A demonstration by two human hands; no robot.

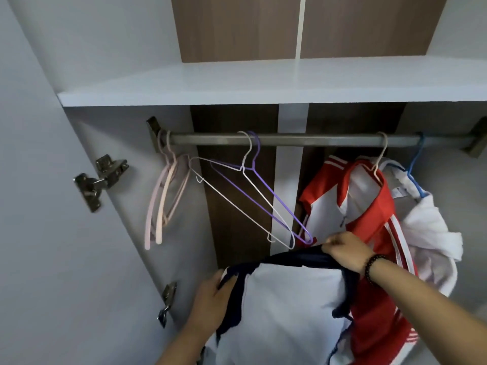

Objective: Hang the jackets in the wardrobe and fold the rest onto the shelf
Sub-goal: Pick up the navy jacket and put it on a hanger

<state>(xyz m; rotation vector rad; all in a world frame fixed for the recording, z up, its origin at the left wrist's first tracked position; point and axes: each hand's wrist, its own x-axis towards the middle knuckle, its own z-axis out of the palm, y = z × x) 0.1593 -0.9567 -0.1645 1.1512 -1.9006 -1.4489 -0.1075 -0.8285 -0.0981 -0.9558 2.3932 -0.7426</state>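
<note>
From the head view, the left hand (210, 296) and the right hand (345, 248) each grip the dark collar of a white jacket (284, 306) with curled fingers, holding it low before the rail (303, 140). A red-and-white jacket (369, 214) hangs at right, beside empty hangers (253, 196), under the shelf (237, 85).

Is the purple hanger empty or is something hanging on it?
Empty. The purple hanger hangs bare from the rail, with no clothes on it.
</note>
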